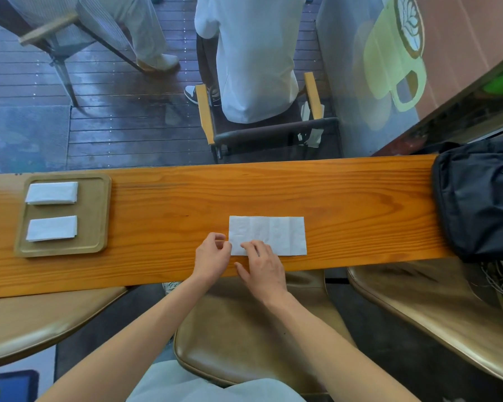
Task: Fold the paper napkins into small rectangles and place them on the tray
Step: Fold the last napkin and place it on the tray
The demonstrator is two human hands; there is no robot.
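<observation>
A white paper napkin point(273, 232) lies flat as a long rectangle on the wooden counter point(172, 204). My left hand point(212, 256) pinches the napkin's near left corner between thumb and fingers. My right hand point(263, 268) rests with its fingertips pressing on the napkin's near left part. At the far left sits a wooden tray point(99, 216) holding two folded napkins, one at the back point(52, 192) and one at the front point(52, 228).
A black bag point(479, 198) sits on the counter's right end. Padded stools stand below the counter's near edge. Beyond the glass, a person sits on a chair point(259, 132) on a dark wooden deck.
</observation>
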